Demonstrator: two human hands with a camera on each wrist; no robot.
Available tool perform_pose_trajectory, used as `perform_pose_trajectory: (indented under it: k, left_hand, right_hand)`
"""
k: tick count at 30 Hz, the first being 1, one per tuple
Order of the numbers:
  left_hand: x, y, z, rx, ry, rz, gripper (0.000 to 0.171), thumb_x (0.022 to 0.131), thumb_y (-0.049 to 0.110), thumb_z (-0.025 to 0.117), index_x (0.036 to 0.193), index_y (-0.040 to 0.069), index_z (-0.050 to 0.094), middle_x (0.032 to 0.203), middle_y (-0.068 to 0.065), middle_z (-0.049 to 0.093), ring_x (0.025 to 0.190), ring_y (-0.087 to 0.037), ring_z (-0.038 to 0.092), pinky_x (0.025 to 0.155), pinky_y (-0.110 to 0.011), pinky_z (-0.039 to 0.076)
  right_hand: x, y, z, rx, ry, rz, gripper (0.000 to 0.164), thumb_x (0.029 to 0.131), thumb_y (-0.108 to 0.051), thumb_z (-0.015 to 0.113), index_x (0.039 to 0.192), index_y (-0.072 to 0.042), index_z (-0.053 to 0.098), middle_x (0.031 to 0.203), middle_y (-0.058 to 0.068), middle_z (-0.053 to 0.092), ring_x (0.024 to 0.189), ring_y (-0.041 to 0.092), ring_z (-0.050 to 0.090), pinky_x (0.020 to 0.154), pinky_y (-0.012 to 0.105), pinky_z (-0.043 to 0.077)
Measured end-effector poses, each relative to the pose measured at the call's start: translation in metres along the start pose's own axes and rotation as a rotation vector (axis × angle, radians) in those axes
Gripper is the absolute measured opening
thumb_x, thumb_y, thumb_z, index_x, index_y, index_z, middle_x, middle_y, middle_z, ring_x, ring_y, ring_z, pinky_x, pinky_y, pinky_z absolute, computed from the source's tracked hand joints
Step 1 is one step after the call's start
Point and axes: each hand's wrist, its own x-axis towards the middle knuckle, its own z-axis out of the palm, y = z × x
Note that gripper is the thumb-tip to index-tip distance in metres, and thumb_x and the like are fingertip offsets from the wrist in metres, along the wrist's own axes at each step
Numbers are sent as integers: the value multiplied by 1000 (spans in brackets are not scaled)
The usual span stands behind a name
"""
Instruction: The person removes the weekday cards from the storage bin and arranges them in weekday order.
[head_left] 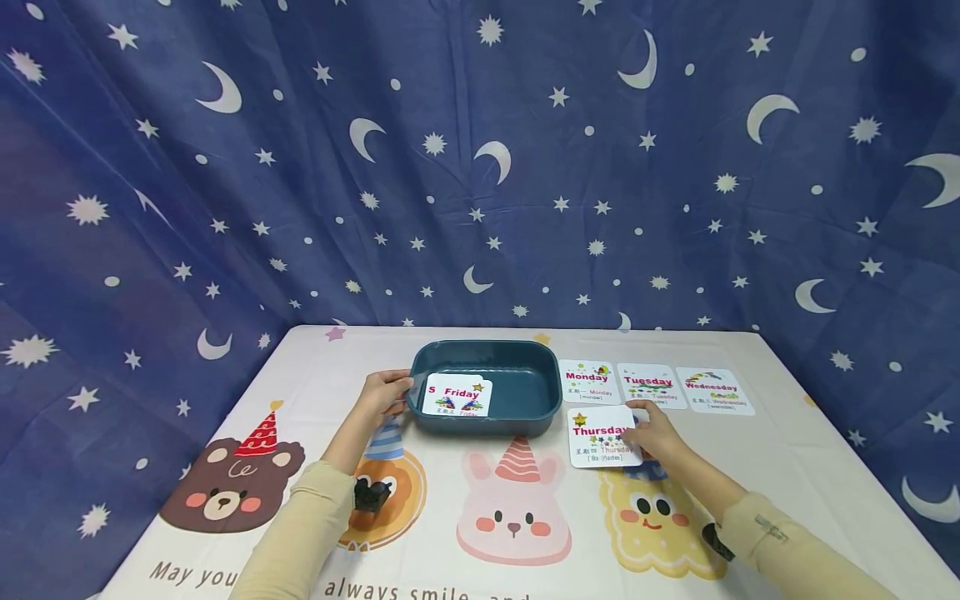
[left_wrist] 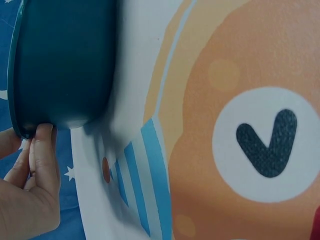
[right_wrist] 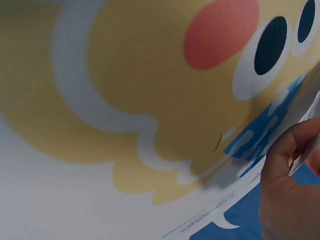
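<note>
At the left end of a dark teal tray [head_left: 525, 426], my left hand [head_left: 385, 393] pinches the rim between thumb and fingers. The left wrist view shows the same hand [left_wrist: 37, 185] at the tray's wall [left_wrist: 65, 65]. Inside the tray lies a Friday card [head_left: 456, 395], overlapping another card mostly hidden behind it. My right hand [head_left: 654, 429] holds the Thursday card [head_left: 596, 446] by its right edge, just right of the tray. In the right wrist view, the hand [right_wrist: 290, 185] grips the card's edge [right_wrist: 307, 120].
Monday [head_left: 590, 382], Tuesday [head_left: 651, 387] and Wednesday [head_left: 715, 392] cards lie in a row right of the tray. A printed tablecloth [head_left: 442, 533] with cartoon animals covers the table. Behind it hangs a blue curtain [head_left: 450, 242] with moons and stars.
</note>
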Motion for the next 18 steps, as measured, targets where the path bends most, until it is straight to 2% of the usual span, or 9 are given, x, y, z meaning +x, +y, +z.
perform_pose_trajectory:
  k: [3,8,14,18]
  left_hand:
    - [0,-1,0,1,3,-2,37,95,11,53,131,1,53,122,-19,57,76,-9,55,61,-18,52]
    - [0,0,1,3,4,-2,36,96,11,53,131,2,53,123,-20,57,78,-11,55,61,-18,52]
    - [1,1,1,6,6,-4,36,96,11,53,131,2,53,124,-20,56,79,-11,55,62,-18,52]
    - [1,0,1,7,11,-13,36,96,11,53,131,2,53,123,-19,56,79,-11,55,61,-18,52]
  right_hand:
    - [3,2,1,-13,7,-7,66,81,4,59,138,5,25,78,9,59,62,13,56,55,24,49]
    - [6,4,3,-38,3,-48,64,81,5,63,135,8,27,85,19,62,61,13,61,55,26,52]
    - [7,4,6,-130,36,-73,61,80,2,66,131,8,33,73,9,55,51,11,50,44,21,39]
    - [9,3,8,-250,74,-77,60,78,-2,70,128,9,38,76,14,53,52,13,46,44,22,39]
